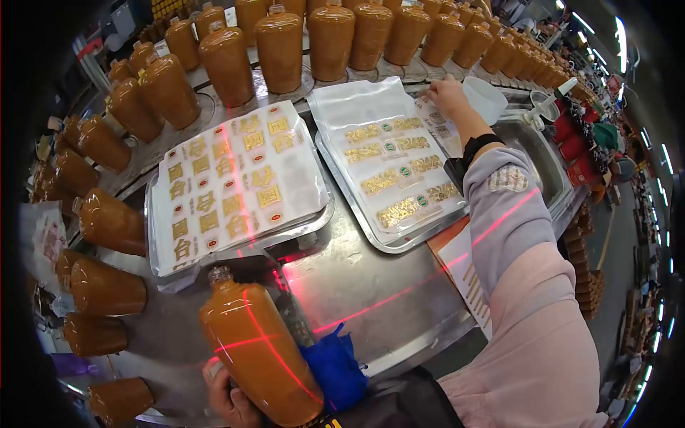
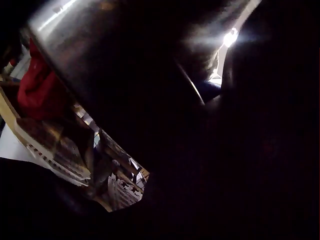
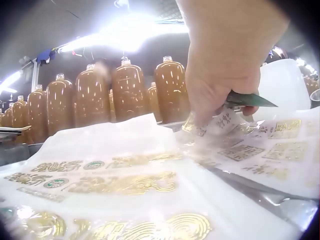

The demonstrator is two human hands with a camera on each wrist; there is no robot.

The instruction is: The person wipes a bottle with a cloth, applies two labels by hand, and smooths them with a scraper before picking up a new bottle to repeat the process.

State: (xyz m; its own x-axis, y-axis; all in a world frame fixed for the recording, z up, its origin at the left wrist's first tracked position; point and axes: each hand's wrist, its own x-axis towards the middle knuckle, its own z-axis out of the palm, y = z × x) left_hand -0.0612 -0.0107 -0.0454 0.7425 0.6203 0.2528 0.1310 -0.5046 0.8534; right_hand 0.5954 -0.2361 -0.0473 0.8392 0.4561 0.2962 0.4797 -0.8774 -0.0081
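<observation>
In the head view a glossy orange-brown bottle (image 1: 260, 349) leans at the bottom, red light lines across it. My left hand (image 1: 230, 399) grips its lower left side, fingers partly hidden; the left wrist view is mostly dark. My right hand (image 1: 449, 96) is at the far end of a sheet with gold-and-green labels (image 1: 389, 150). In the right wrist view, the fingers of my right hand (image 3: 220, 95) pinch a small dark-printed label (image 3: 222, 121) at a clear sheet (image 3: 287, 150); a dark green pointed piece (image 3: 250, 100) juts from the hand.
Left of the label sheet lies a tray (image 1: 330, 210) with sheets of gold characters (image 1: 228, 189). Brown bottles (image 1: 280, 50) curve around the back and left. A white tub (image 1: 485, 100) and a sink (image 1: 553, 160) are at the right. A blue cloth (image 1: 335, 367) touches the leaning bottle.
</observation>
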